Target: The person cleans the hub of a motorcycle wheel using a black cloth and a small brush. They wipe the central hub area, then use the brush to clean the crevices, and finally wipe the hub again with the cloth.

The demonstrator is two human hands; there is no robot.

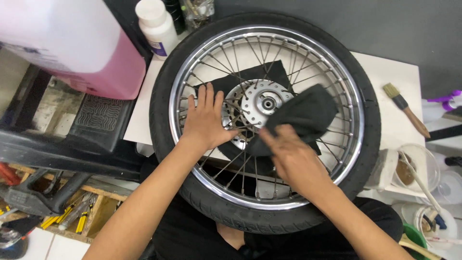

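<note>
A spoked motorcycle wheel (264, 118) with its black tyre lies flat across the middle of the frame, resting partly on a white table (385, 82) that runs toward the upper right. At the upper left a large translucent jug of pink liquid (82, 45) fills the corner, with a white plastic bottle (156, 26) just to its right, near the tyre's upper edge. A black cloth (250, 79) lies under the spokes behind the silver hub (263, 102) at the wheel's centre.

The right hand (291, 154), lower centre-right, presses a bunched dark rag (305, 113) against the spokes just right of the hub; its fingers are bent over the rag's lower edge, holding it. The left hand (206, 120), centre-left, lies flat on the spokes beside the hub, fingers open and spread, gripping nothing.

A paintbrush (406, 110) with a wooden handle lies on the table at the right edge. Below it, at the lower right, stand clear plastic cups (416, 168).
</note>
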